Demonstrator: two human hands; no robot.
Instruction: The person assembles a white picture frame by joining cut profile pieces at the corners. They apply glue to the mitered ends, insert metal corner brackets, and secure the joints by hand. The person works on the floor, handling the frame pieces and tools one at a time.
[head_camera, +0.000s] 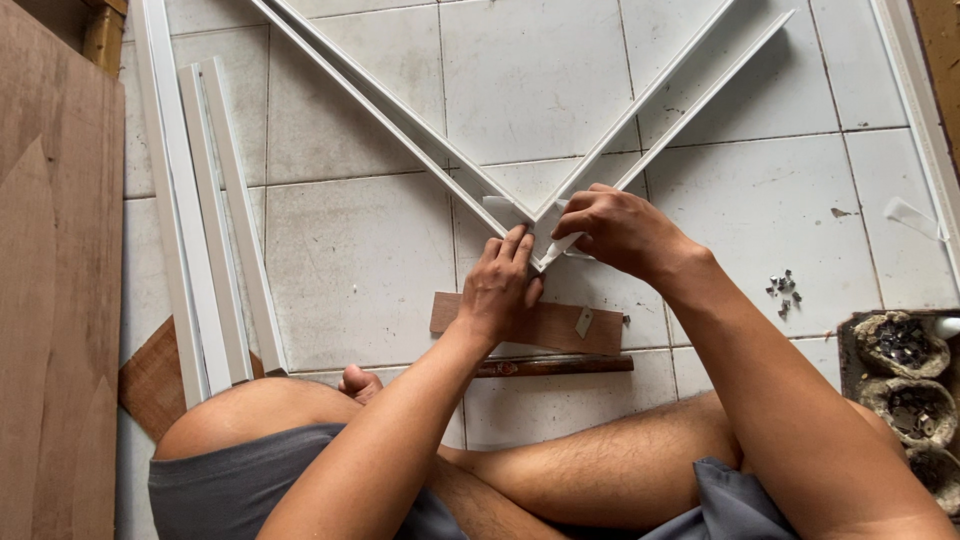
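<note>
Two white metal frame bars meet in a mitred corner (540, 215) on the tiled floor just ahead of my crossed legs. The left bar (380, 105) runs up to the far left, the right bar (680, 85) to the far right. My left hand (503, 290) presses flat on the left bar beside the joint. My right hand (615, 232) grips the end of the right bar at the joint, fingers curled around it. The very tip of the corner is partly hidden by my fingers.
A small wooden board (550, 325) with a metal bracket (584, 321) lies below the corner, a thin brown rod (555, 367) beneath it. Spare white bars (215, 230) lie left, beside a plywood sheet (55, 300). Small metal fasteners (783, 290) and rough bowls of hardware (900, 345) sit right.
</note>
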